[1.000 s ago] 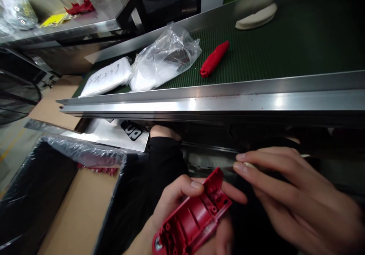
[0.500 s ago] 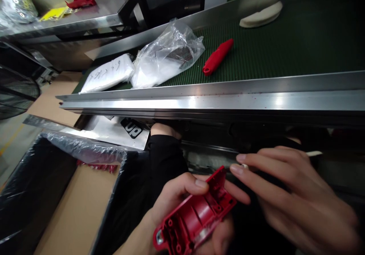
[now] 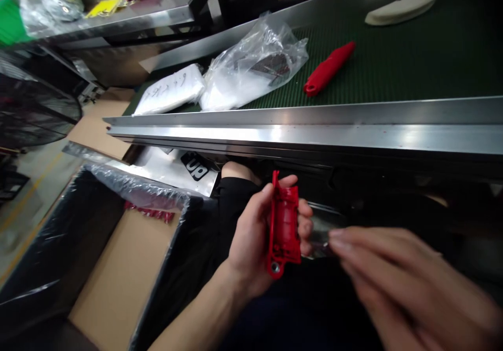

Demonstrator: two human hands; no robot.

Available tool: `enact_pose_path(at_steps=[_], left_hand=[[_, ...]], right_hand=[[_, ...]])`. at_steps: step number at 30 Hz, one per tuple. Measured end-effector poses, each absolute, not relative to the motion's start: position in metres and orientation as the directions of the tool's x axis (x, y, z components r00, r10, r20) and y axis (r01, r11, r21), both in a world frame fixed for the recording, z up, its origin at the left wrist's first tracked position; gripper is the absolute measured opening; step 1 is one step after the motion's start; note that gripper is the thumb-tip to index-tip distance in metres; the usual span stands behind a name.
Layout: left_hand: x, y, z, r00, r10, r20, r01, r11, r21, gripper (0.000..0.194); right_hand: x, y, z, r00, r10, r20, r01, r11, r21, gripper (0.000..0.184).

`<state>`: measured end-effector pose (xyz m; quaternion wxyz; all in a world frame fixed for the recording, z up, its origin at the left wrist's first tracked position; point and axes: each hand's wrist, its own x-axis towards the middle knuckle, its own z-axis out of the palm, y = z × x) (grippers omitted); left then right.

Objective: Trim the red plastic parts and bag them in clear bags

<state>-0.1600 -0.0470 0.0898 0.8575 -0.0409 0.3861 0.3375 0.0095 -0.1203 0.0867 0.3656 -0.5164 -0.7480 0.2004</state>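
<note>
My left hand (image 3: 251, 241) is wrapped round a red plastic housing half (image 3: 285, 220), held nearly upright with its hollow ribbed side facing me. A metal insert shows in the round eye at its lower end. To the right, apart from the housing, my right hand (image 3: 396, 272) is closed with thumb and fingertips pinched together. Something small and dark shows at those fingertips, too blurred to name. On the green conveyor belt beyond lies another red plastic part (image 3: 330, 68).
A metal rail (image 3: 314, 131) edges the belt, which carries a clear plastic bag (image 3: 251, 68), a white packet (image 3: 171, 90) and a pale curved piece (image 3: 404, 6). At lower left stands a plastic-lined box (image 3: 118, 267) with red parts inside. A metal table (image 3: 157, 18) stands behind.
My left hand has turned the red housing more upright and moved it up, away from me. My right hand has shifted slightly down, its fingers now closer together. The view has swung left.
</note>
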Motion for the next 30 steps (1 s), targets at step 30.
enact_pose_path(at_steps=[30], left_hand=[[-0.173, -0.027, 0.089, 0.321, 0.699, -0.639, -0.778, 0.579, 0.242, 0.032]], right_hand=[[0.006, -0.115, 0.079, -0.364, 0.885, 0.292, 0.576, 0.460, -0.676, 0.049]])
